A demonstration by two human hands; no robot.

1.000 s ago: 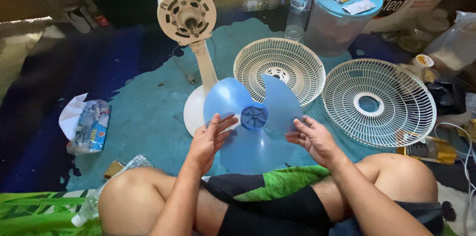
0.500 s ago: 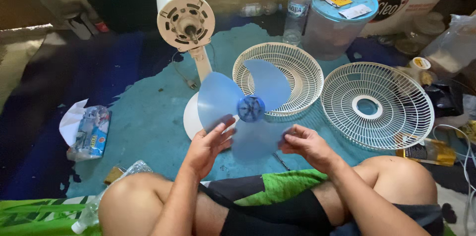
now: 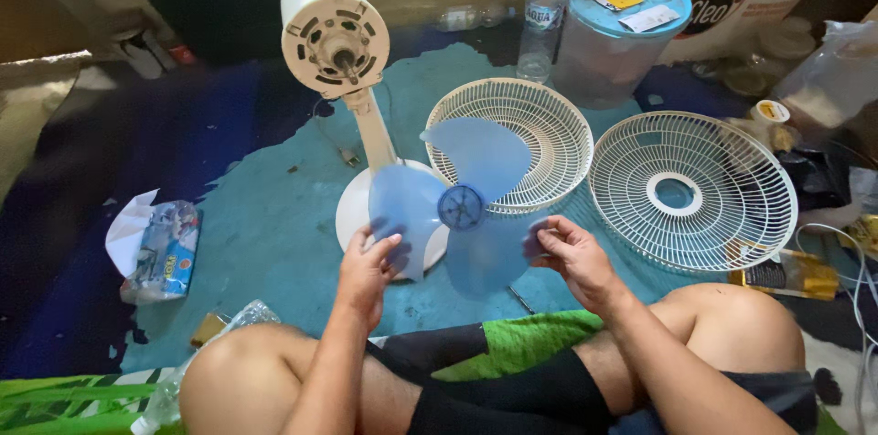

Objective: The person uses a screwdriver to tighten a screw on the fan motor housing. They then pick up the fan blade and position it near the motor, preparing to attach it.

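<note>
Blue translucent plastic three-bladed fan propeller [image 3: 462, 206] is held above a teal floor mat [image 3: 265, 215]; left hand [image 3: 366, 266] and right hand [image 3: 572, 252] fingers pinch its blades, before a cream stripped fan stand [image 3: 343, 42] and two white wire grilles [image 3: 695, 188].

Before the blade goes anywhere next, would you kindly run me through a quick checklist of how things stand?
1. Both hands on blade: ok; left hand holds one vane, right hand another.
2. Blade whole: ok, three vanes, no visible crack.
3. Motor shaft bare: ok, nothing mounted on it.
4. Fan stand upright: ok.
5. Two grilles out of the way: ok, lying flat on the mat beside the stand.
6. Blade hub bore facing shaft: cannot tell.
</note>
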